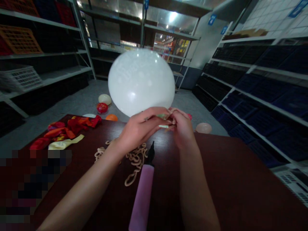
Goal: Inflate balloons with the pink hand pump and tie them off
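Note:
A large inflated white balloon (141,81) floats just above my two hands, which meet at its neck over the dark red table (240,192). My left hand (141,128) is closed, its fingers pinching the balloon's neck. My right hand (183,126) is closed too, fingers pressed against the same neck from the other side. A pink hand pump (142,199) with a black nozzle lies on the table between my forearms. A heap of beige rubber bands (134,158) lies under my left wrist.
Flat red, orange and yellow balloons (64,133) lie at the table's far left. Inflated balloons sit on the floor beyond: cream (105,99), red (102,107), orange (111,117), peach (203,128). Metal shelving with crates lines both sides of the aisle.

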`<state>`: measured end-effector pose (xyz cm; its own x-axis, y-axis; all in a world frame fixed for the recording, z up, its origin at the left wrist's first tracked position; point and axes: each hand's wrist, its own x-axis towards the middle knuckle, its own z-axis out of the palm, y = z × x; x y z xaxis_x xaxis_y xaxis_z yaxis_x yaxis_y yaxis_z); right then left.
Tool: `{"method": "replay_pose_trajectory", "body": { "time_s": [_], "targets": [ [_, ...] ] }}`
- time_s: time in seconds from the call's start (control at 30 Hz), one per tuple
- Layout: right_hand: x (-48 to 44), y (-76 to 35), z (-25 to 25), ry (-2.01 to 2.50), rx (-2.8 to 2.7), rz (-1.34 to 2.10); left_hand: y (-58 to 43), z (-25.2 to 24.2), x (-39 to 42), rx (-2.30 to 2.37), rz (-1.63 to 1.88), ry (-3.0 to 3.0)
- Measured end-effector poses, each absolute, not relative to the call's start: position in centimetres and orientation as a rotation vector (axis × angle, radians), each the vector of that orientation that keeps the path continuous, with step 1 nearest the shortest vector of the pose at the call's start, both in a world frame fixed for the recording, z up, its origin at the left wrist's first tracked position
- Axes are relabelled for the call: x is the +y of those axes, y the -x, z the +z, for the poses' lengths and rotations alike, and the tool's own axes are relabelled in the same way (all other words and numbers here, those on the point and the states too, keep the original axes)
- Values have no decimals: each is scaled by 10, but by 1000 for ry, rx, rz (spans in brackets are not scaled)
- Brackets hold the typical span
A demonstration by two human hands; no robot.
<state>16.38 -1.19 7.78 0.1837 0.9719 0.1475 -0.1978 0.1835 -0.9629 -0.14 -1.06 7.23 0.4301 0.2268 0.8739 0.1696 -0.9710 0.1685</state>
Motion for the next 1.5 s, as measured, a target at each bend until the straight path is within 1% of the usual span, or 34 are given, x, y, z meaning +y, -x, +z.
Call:
{"method": "replay_pose_trajectory", "body": {
  "time_s": [0.1, 0.17, 0.3, 0.37, 0.57, 0.7, 0.8, 0.93, 1.03, 1.13, 1.27, 1.33, 1.4, 1.5],
  "targets": [
    [-13, -172, 78, 944, -1028, 1131, 5, 78, -16, 258, 1395, -2583],
    [-15, -175, 79, 898, -1070, 1191, 7, 79, -16, 291, 1323, -2449],
    [-20, -176, 80, 811, -1180, 1362, 7, 74, -10, 559, 1420, -2109],
    [-22, -174, 81, 844, -1225, 1388, 5, 69, -5, 667, 1471, -2050],
    [-19, -171, 77, 918, -1349, 1335, 0, 64, -1, 805, 1347, -2244],
    [-18, -174, 76, 898, -1360, 1309, 3, 68, -1, 753, 1214, -2384],
    [-21, -177, 77, 912, -1387, 1309, 5, 67, 2, 708, 1259, -2411],
    [-21, -179, 78, 931, -1455, 1322, 3, 62, 7, 762, 1375, -2367],
    [-21, -179, 76, 912, -1497, 1357, 0, 60, 9, 814, 1467, -2166],
    [-19, -177, 73, 904, -1513, 1379, -2, 62, 10, 752, 1501, -1768],
    [-14, -173, 69, 900, -1413, 1387, -1, 70, 12, 691, 1367, -1150],
    [-10, -172, 68, 893, -1338, 1394, 2, 72, 13, 673, 1287, -950],
    [-8, -171, 68, 906, -1297, 1393, 4, 72, 15, 616, 1222, -865],
    [-7, -170, 69, 932, -1279, 1348, 7, 68, 18, 539, 1191, -938]
  ]
}}
